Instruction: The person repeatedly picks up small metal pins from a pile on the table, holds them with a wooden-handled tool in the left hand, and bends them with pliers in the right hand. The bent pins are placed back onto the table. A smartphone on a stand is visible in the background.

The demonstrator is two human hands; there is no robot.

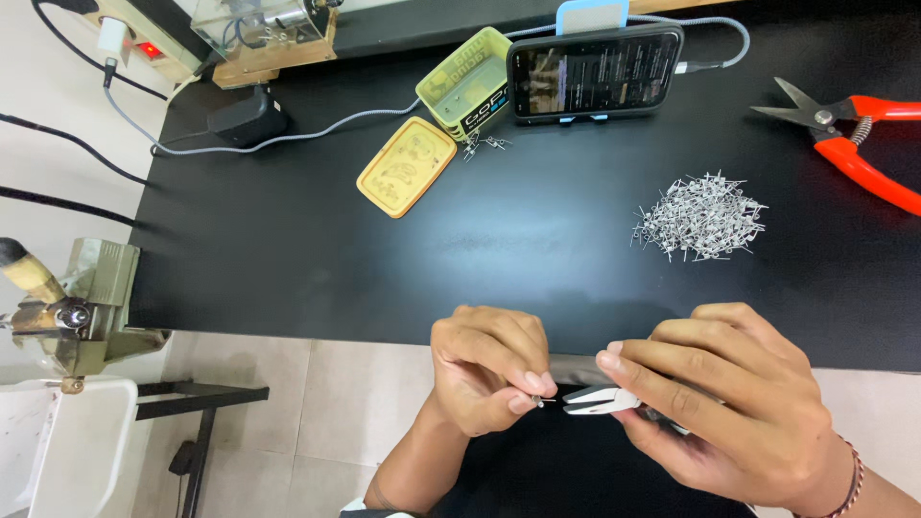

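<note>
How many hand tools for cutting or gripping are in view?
2: red-handled snips lie at the black table's far right; small pliers are in the right hand, near the left hand. Others may be out of frame.

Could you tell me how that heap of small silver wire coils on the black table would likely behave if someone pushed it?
The heap of small silver wire coils would probably scatter: the pieces look loose. Their protruding legs may snag together. They seem very light, likely sliding easily on the black table.

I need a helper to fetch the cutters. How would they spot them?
Look at the black table, far right corner. The cutters lie right of the phone, above the wire pile. Only they have red handles.
</note>
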